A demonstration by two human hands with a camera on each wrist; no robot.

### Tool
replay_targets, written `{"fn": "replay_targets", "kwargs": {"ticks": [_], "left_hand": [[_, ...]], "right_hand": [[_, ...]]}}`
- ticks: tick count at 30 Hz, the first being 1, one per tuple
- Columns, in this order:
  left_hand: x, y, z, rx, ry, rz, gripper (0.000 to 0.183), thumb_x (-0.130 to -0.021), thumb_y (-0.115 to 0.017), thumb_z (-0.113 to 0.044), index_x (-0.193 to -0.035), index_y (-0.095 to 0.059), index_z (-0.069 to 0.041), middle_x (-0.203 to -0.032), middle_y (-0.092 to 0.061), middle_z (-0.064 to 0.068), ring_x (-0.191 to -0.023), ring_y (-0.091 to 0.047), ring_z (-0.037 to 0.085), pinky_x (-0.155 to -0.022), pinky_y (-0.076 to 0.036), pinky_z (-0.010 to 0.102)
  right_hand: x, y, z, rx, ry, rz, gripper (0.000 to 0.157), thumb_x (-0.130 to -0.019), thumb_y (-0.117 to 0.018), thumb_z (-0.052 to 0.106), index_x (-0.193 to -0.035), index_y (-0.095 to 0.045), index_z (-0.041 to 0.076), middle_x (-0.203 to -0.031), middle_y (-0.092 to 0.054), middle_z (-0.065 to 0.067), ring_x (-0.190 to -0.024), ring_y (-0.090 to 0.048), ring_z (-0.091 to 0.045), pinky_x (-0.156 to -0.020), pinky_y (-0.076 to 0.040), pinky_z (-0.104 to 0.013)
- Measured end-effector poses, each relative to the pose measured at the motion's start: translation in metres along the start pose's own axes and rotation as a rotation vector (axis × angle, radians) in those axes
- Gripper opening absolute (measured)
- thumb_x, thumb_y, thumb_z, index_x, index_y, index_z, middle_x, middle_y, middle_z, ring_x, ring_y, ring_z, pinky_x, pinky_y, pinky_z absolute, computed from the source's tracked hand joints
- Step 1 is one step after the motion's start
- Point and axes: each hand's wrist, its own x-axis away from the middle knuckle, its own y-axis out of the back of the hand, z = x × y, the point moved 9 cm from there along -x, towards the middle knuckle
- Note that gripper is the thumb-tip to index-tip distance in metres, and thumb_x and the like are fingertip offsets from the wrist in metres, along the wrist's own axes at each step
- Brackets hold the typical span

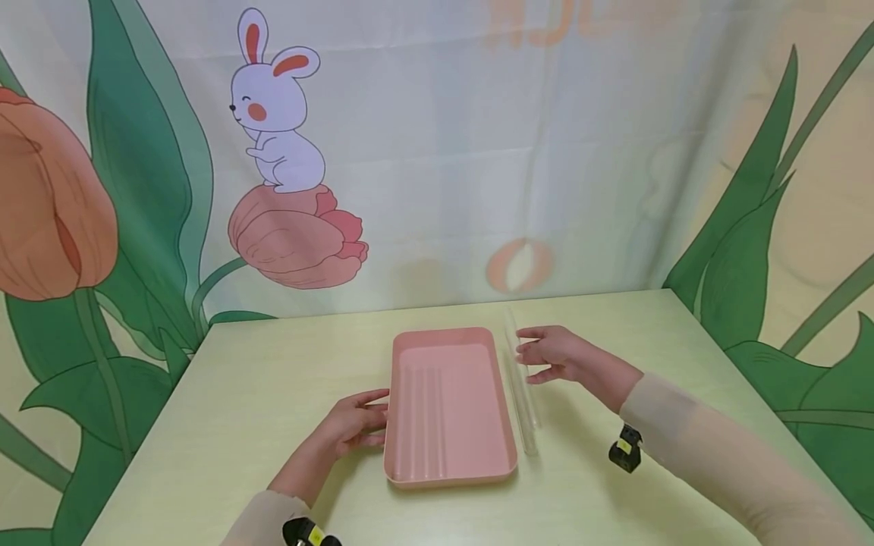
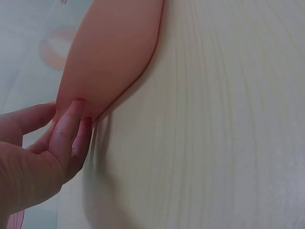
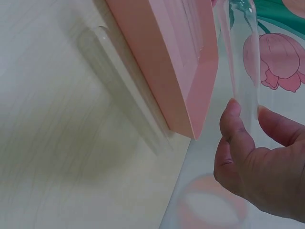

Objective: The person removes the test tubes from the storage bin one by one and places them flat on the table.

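A pink rectangular tray point(image 1: 478, 409) lies on the table. Lengthwise bars, looking like clear tubes point(image 1: 419, 425) side by side, line the left half of its floor. My left hand point(image 1: 355, 425) touches the tray's left outer wall with its fingertips, as the left wrist view also shows. To the right of the tray, my right hand point(image 1: 554, 355) pinches a clear tube point(image 3: 245, 62) between thumb and fingers, lifted above the tabletop. Under it a second clear tube point(image 3: 126, 86) lies on the table, along the tray's right wall.
The pale wood-grain table point(image 1: 259, 379) meets a printed cloth backdrop point(image 1: 423, 152) at its far edge. A rabbit, tulips and leaves are printed on the cloth. Each sleeved forearm carries a small black wrist camera point(image 1: 624, 449).
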Motion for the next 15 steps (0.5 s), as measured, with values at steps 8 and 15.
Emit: {"fn": "replay_targets", "kwargs": {"ticks": [8,15], "left_hand": [[-0.002,0.001,0.002,0.002,-0.003,0.002,0.059,-0.096,-0.057,0.006,-0.153,-0.041,0.004,-0.15,-0.049,0.034,-0.099,-0.072,0.017,-0.071,-0.065,0.033],[-0.003,0.001,0.002,0.003,-0.001,0.01,0.059,-0.096,-0.057,0.005,-0.153,-0.041,0.003,-0.15,-0.049,0.034,-0.097,-0.072,0.015,-0.071,-0.065,0.031]], "right_hand": [[-0.003,0.006,-0.018,0.001,-0.021,-0.031,0.067,-0.101,-0.055,0.0,-0.16,-0.024,-0.003,-0.159,-0.036,-0.03,-0.144,-0.044,-0.039,-0.071,-0.061,-0.025],[-0.007,0.008,-0.034,-0.03,-0.048,-0.046,0.065,-0.101,-0.054,-0.001,-0.16,-0.025,-0.003,-0.16,-0.035,-0.03,-0.145,-0.043,-0.04,-0.069,-0.06,-0.024]]}}
